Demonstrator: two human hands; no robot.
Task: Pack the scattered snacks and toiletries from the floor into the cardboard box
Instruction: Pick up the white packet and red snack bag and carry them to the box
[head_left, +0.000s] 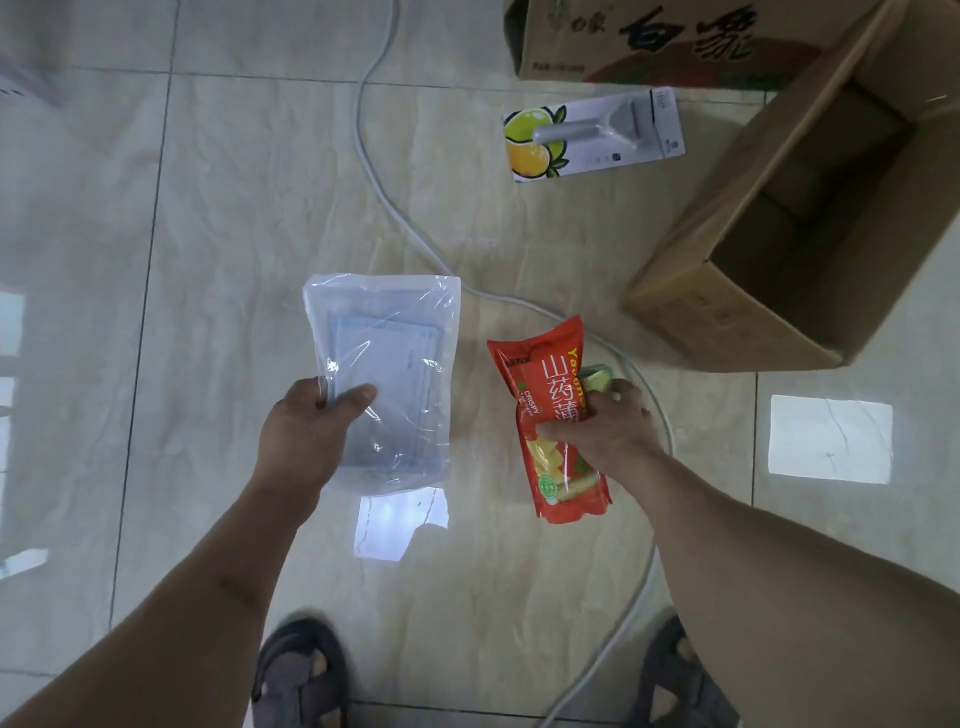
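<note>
My left hand (306, 436) grips the clear pouch (384, 374), my right hand (602, 426) clutches the red snack bag (550, 395) — both lifted, ready for the box (727, 312).

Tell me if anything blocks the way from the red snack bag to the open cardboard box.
Nothing visible does. The right hand holds the red crispy-chip snack bag above the floor; only bare tile and a white cable on the floor lie before the open brown cardboard box.

Bare forearms, no sleeves; dark strap sandals (298, 675) on both feet, toes showing.
</note>
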